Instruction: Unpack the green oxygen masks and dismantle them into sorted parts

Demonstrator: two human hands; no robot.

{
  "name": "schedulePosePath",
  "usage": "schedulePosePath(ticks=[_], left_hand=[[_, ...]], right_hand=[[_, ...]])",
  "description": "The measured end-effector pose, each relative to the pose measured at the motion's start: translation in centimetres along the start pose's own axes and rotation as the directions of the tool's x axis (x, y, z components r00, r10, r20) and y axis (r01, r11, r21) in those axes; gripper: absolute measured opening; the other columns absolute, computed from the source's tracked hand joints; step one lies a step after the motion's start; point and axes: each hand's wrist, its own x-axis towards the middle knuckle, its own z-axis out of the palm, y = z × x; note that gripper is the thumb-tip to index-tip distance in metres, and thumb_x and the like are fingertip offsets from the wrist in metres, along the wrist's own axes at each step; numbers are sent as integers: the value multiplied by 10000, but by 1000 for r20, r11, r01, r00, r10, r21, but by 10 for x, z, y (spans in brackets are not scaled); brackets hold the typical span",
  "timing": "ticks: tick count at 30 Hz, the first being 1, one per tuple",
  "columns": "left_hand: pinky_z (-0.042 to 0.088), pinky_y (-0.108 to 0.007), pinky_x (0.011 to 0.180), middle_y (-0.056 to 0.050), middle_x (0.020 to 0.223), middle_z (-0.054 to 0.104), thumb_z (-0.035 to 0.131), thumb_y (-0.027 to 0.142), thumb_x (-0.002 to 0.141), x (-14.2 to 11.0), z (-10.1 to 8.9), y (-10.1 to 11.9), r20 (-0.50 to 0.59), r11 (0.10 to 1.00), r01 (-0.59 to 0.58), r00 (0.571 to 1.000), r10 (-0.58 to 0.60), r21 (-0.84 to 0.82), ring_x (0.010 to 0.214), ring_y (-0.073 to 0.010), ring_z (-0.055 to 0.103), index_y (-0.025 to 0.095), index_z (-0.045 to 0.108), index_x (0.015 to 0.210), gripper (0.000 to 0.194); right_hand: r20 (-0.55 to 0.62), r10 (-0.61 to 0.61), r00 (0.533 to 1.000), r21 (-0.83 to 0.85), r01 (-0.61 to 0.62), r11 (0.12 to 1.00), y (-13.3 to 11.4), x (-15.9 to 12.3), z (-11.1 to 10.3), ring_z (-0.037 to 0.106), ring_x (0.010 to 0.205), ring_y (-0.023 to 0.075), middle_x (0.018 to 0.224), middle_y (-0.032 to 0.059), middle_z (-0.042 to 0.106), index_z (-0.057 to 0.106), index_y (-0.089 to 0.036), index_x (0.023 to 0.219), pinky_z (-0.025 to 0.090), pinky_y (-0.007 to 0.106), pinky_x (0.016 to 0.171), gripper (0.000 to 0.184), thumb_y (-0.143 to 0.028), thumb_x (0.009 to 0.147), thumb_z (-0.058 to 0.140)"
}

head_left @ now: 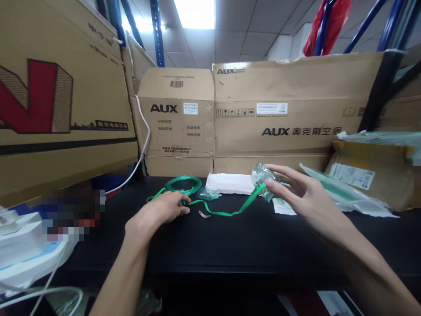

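Note:
My right hand [296, 191] grips a clear plastic oxygen mask [259, 173] above the shelf, thumb in front and fingers behind. A green elastic strap [232, 214] hangs from the mask and runs left along the black surface toward my left hand [166, 206]. That hand rests low with its fingers curled down by the strap's other end; whether it pinches the strap is hidden. Just behind it lies a coil of green tubing [184, 184]. A small clear greenish plastic piece [208, 193] sits right of the coil, and a small curved metal strip [204, 214] lies in front.
Flattened AUX cardboard boxes [279, 92] stand along the back. A white paper packet [230, 183] lies before them. Plastic packages [351, 193] and a brown carton [371, 171] are at right. At left are a large carton [66, 87], a white device [29, 245] and a white cable [146, 145].

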Motion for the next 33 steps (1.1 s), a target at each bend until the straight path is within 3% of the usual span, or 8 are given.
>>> schedulePosePath(ticks=[9,15,17,20,23,26,29,33], left_hand=[[433,-282,669,0,817,769,662,274,795,-3,-3,7,-12,999,-37,999,37,-33,794,-218,693,275,763,769,104],[448,-366,829,-84,1114,769,526,489,944,-16,-22,30,-209,999,-35,977,30,-22,1080,-321,658,282,785,1081,358],[442,-371,872,-63,1154,770,501,510,973,-22,-28,47,-288,995,-81,956,62,-55,1120,-320,648,290,784,1082,375],[459,-336,813,-34,1044,801,585,486,956,-32,-33,74,-444,960,-208,889,108,-184,992,-288,701,279,788,961,290],[479,-301,808,-2,958,810,670,424,931,-40,-32,96,-551,886,-343,825,126,-311,928,-247,725,275,740,1084,224],[492,-283,842,17,986,808,693,395,932,-45,-27,109,-573,835,-430,800,177,-343,938,-218,729,273,728,1163,263],[491,-262,841,32,1039,798,692,354,943,-45,-22,116,-592,803,-505,766,249,-316,957,-192,722,269,783,1024,149],[481,-250,802,52,977,789,691,283,951,-42,-16,121,-611,765,-568,732,302,-303,904,-159,713,276,793,981,107]], right_hand=[[18,-37,999,-12,38,999,-2,-1,1,764,1000,316,1177,88,767,721,-285,1206,669,440,773,389,-492,876,727],[45,-28,999,-11,28,1000,0,-1,2,743,1063,306,1189,69,759,703,-312,1232,651,442,828,396,-507,887,712],[54,-12,998,-3,12,1000,0,-1,3,732,1088,299,1215,61,749,701,-318,1218,640,443,856,382,-502,885,715],[85,4,996,53,-8,999,-1,-1,6,721,1104,283,1270,62,724,696,-304,1191,620,442,894,351,-476,885,720],[122,33,992,150,-51,987,0,-1,10,727,1049,245,1203,59,745,660,-287,1186,585,436,943,336,-448,896,715],[170,74,983,277,-120,953,3,-1,12,717,1008,227,1121,55,757,601,-274,1177,562,432,944,347,-438,896,720],[218,97,971,379,-176,908,6,-1,14,695,1045,227,1118,50,747,573,-279,1148,546,410,932,341,-433,891,735],[253,107,962,433,-211,876,10,-1,14,670,1062,212,1111,30,740,576,-303,1119,518,370,915,302,-424,898,742]])
